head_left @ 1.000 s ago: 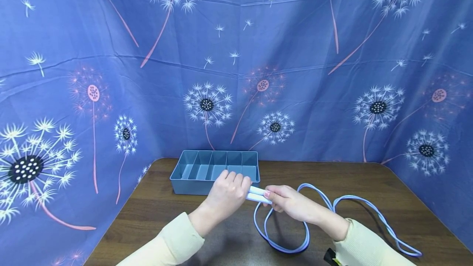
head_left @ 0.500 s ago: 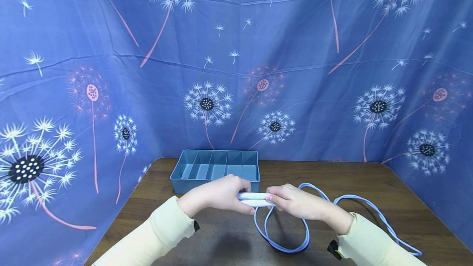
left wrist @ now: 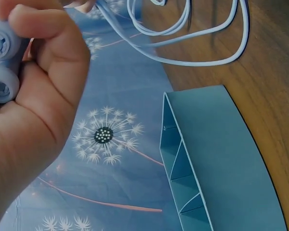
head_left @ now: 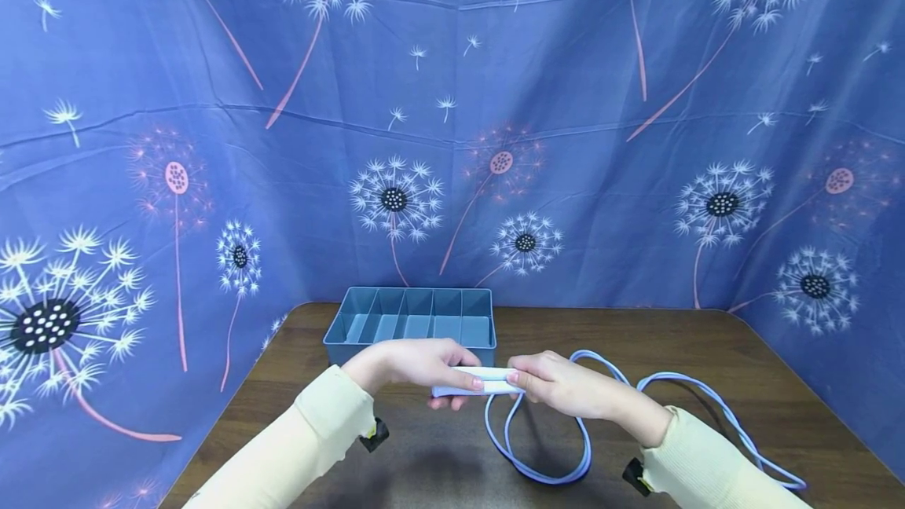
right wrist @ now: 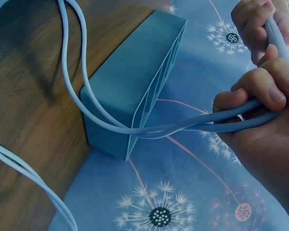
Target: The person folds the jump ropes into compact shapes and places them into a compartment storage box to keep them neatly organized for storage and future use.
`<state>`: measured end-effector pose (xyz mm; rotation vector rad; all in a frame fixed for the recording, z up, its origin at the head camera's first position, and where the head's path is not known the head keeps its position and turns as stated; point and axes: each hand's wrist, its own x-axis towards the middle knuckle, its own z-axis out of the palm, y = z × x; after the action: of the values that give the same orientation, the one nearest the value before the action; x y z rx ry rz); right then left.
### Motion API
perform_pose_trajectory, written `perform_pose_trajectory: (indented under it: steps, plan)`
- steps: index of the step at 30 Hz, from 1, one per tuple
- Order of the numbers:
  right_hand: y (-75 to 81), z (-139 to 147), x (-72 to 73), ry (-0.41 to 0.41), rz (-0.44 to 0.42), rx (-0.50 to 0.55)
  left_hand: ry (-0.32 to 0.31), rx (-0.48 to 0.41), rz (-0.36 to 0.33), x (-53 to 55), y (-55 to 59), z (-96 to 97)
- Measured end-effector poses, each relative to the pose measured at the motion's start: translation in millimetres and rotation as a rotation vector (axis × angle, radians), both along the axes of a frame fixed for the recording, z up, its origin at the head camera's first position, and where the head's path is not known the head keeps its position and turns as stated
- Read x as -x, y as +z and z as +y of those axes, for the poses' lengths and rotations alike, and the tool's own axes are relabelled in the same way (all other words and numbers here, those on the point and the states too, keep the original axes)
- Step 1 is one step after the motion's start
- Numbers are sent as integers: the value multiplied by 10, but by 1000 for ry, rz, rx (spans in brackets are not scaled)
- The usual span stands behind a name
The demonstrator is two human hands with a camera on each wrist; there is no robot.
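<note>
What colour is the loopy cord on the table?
The cord is a light, slightly purplish blue. The head view shows it best.

Long pale cream sleeves (head_left: 283, 450), the right cuff (head_left: 672, 446) finely ribbed; beneath each wrist, a small black block (head_left: 378, 436) touched with yellow.

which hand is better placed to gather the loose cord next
Probably the right hand: it grips the handles where the cord comes out, and the cord mostly lies to that side. The left hand holds their far end.
</note>
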<state>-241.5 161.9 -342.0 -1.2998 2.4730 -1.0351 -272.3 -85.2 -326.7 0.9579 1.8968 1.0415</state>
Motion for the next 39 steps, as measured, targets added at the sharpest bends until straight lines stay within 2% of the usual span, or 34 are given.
perform_pose_trajectory:
  steps: [8,11,13,16,21,22,29,32,35,39]
  plan:
    - [3,-8,-8,14,-58,47,-7,-57,-9,15,-56,-26]
    - [-11,-8,-10,44,-77,96,-14,-65,-11,9,-42,-46]
    - [-29,-4,-5,70,-60,132,-20,-74,-3,-5,-16,-57]
    - [-64,10,8,90,39,169,-30,-90,19,-28,44,-66]
    - [-119,31,27,61,217,220,-34,-108,52,-64,160,-78]
    - [-132,33,31,47,216,231,-35,-112,53,-70,184,-81]
    - [45,-84,-118,-33,249,344,-92,-203,69,-131,373,-104]
    - [-60,-82,-37,-30,298,388,-101,-238,90,-170,461,-108]
    - [-236,-66,76,-23,246,431,-102,-286,111,-198,549,-110]
    - [-451,-48,180,-22,49,483,-76,-366,157,-198,646,-138]
